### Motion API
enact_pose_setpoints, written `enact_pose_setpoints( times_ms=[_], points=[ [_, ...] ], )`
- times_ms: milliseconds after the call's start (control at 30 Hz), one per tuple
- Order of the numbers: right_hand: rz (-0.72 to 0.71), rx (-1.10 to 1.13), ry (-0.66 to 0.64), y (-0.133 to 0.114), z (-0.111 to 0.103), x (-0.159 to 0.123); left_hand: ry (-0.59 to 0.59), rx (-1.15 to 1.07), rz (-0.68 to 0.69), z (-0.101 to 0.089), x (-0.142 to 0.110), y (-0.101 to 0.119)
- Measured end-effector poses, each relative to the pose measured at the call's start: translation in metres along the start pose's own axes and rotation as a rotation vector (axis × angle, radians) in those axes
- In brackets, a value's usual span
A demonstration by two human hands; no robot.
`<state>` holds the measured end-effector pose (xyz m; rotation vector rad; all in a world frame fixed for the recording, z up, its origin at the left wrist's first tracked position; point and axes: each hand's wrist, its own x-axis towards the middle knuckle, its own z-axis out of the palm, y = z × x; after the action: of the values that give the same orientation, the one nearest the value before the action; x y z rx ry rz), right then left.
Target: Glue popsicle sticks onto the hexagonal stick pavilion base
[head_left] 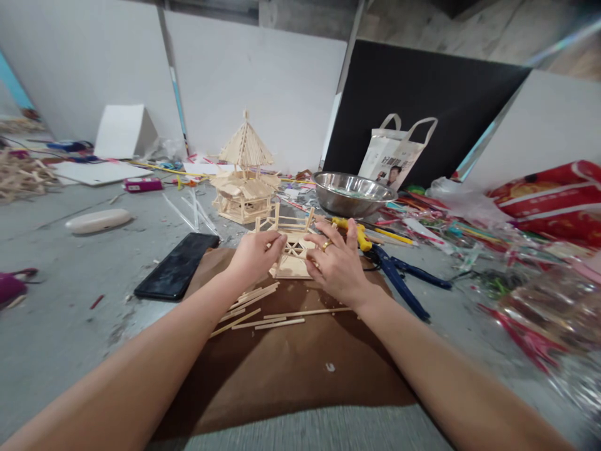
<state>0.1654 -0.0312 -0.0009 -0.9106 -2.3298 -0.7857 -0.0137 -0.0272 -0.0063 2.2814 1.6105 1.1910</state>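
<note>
A small open frame model of pale wooden sticks (293,270) stands on a brown sheet (286,382), with posts, rails and a crossed panel at its front. My left hand (256,255) is at the model's left side, thumb and fingers pinched together; whatever is between them is too small to make out. On the right side, my right hand (335,258), with a ring on one finger, grips the frame with curled thumb and fingertips while its outer fingers are raised. Several loose wooden sticks (282,324) lie on the sheet just in front of the model.
Behind the model stands a roofed stick pavilion (246,147). A black phone (177,266) lies left. To the right are a yellow glue gun (359,235), blue-handled pliers (399,282) and a steel bowl (352,194). Plastic wrapping (549,307) and scraps litter the floor at far right.
</note>
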Motion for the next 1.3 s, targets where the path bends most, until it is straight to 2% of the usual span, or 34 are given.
enact_pose_setpoints(
  times_ms=[833,1300],
  points=[
    [-0.015,0.003,-0.047,-0.0012,-0.0001,0.0007,-0.017,0.022,0.013,-0.0007,-0.0005,-0.0006],
    [-0.012,-0.001,-0.018,-0.0009,-0.0001,0.001,-0.038,-0.009,0.016,-0.0031,0.0007,-0.0013]
  ],
)
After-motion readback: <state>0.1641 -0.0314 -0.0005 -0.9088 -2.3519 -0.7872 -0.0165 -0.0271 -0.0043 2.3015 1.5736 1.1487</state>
